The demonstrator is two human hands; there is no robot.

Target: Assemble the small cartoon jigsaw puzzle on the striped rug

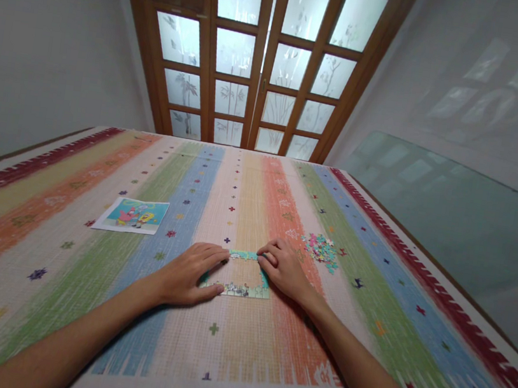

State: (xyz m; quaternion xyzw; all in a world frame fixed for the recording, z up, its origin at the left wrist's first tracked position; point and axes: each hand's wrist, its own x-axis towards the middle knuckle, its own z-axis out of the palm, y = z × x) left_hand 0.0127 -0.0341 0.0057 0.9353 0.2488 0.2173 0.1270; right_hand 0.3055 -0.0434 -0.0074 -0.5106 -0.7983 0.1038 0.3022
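A jigsaw puzzle border (245,291) lies on the striped tablecloth in front of me, its joined pieces forming a rectangle with cloth showing inside. The top row is turquoise, the bottom row pale with dark patches. My left hand (192,274) rests over the border's left side, thumb by the bottom row and fingers stretched toward the top row, covering most of that side. At the upper right corner, the fingers of my right hand (283,268) are bent and pinched together on a puzzle piece, mostly hidden beneath them. Loose puzzle pieces (322,250) lie heaped just right of this hand.
A picture card (135,216) with cartoon figures lies on the tablecloth (210,354) to the left. Beyond the table's far edge stand wooden glazed doors (260,78). A pale green glass panel (450,202) leans along the right wall.
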